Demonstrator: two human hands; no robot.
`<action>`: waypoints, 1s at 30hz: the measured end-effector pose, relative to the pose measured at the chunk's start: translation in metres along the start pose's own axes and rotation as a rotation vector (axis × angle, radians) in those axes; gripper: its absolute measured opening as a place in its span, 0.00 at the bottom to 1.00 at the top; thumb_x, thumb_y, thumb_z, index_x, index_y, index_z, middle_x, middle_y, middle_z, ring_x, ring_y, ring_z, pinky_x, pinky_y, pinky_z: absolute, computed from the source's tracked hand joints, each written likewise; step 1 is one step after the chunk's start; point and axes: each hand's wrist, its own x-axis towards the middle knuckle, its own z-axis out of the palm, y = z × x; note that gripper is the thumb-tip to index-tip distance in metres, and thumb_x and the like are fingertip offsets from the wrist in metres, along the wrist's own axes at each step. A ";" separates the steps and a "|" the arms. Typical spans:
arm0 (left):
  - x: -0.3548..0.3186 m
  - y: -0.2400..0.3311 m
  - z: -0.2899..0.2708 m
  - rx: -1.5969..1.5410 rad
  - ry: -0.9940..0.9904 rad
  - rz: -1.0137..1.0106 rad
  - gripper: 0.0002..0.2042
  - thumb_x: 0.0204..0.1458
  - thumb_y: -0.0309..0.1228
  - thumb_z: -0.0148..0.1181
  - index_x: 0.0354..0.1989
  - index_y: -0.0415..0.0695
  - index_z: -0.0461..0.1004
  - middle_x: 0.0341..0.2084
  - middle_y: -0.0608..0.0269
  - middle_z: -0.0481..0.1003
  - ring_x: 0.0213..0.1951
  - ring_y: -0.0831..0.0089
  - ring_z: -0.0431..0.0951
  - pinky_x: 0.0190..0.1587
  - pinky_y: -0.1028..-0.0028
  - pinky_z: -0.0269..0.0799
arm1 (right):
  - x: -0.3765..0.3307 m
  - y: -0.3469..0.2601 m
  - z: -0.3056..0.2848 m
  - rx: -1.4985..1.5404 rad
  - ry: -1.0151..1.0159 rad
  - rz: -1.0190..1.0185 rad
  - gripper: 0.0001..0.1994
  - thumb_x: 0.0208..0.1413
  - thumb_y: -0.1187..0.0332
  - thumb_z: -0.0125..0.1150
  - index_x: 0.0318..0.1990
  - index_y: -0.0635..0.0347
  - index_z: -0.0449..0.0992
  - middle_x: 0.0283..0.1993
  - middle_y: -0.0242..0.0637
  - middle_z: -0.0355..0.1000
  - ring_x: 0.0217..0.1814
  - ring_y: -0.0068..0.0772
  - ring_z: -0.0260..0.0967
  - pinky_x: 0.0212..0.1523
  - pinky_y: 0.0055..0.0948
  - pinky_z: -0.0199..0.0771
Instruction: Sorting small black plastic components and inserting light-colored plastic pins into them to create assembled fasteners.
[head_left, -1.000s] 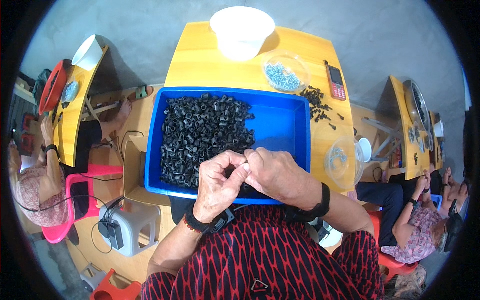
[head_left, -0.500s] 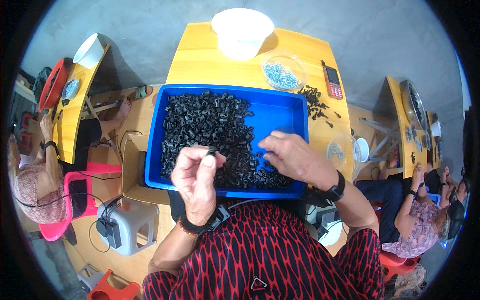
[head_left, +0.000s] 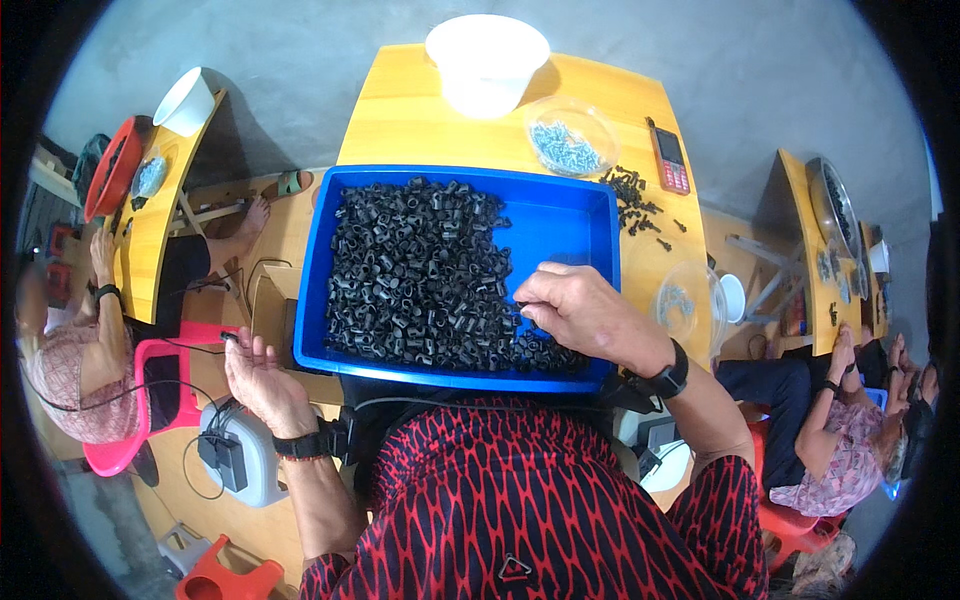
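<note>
My left hand (head_left: 266, 385) is turned palm up to the left of the blue tray (head_left: 460, 378), its other fingers loosely spread. At the tips of its thumb and forefinger sits a small black plastic part (head_left: 230, 338). My right hand (head_left: 580, 310) is over the right half of the tray, thumb and forefinger pinched together. A dark bit shows at those fingertips, too small to make out fully. Many small black hollow plastic parts (head_left: 415, 270) fill the tray's left side and front right corner.
On the yellow table (head_left: 390, 110) stand a white bucket (head_left: 487, 75), a clear bowl of silvery screws (head_left: 568, 145), black pieces (head_left: 630, 200), a phone (head_left: 668, 158) and another clear bowl (head_left: 690, 305). A cardboard box (head_left: 270, 320) sits left of the tray. Co-workers sit at both sides.
My left hand has moved left and down, away from above the tray, and turned palm up with a black part at its fingertips. My right hand has stayed over the tray, its fingers drawn together.
</note>
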 end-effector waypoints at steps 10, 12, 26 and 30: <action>-0.004 0.002 0.011 0.172 -0.133 0.249 0.16 0.61 0.32 0.58 0.56 0.42 0.69 0.47 0.62 0.74 0.47 0.79 0.70 0.52 0.77 0.64 | -0.015 -0.014 -0.003 0.082 0.144 -0.029 0.07 0.54 0.73 0.62 0.39 0.66 0.77 0.35 0.45 0.73 0.39 0.50 0.74 0.39 0.41 0.74; -0.034 0.024 0.032 0.130 -0.288 0.306 0.14 0.63 0.30 0.55 0.54 0.39 0.70 0.46 0.57 0.76 0.47 0.76 0.73 0.52 0.73 0.67 | -0.013 -0.025 -0.004 0.133 0.165 -0.059 0.08 0.55 0.72 0.62 0.40 0.65 0.77 0.36 0.45 0.73 0.39 0.49 0.74 0.38 0.40 0.75; -0.164 0.026 0.098 0.098 -1.335 -0.213 0.13 0.51 0.28 0.70 0.40 0.38 0.72 0.36 0.60 0.77 0.37 0.75 0.76 0.42 0.75 0.74 | -0.036 -0.035 0.000 0.259 0.342 -0.229 0.05 0.55 0.74 0.60 0.35 0.66 0.72 0.32 0.45 0.68 0.34 0.51 0.71 0.33 0.44 0.73; -0.172 0.020 0.105 0.112 -1.418 -0.309 0.09 0.54 0.24 0.67 0.37 0.39 0.70 0.34 0.58 0.76 0.34 0.76 0.76 0.41 0.76 0.75 | -0.053 -0.028 -0.002 0.283 0.340 -0.204 0.05 0.55 0.73 0.61 0.37 0.64 0.73 0.33 0.45 0.69 0.34 0.50 0.72 0.34 0.43 0.73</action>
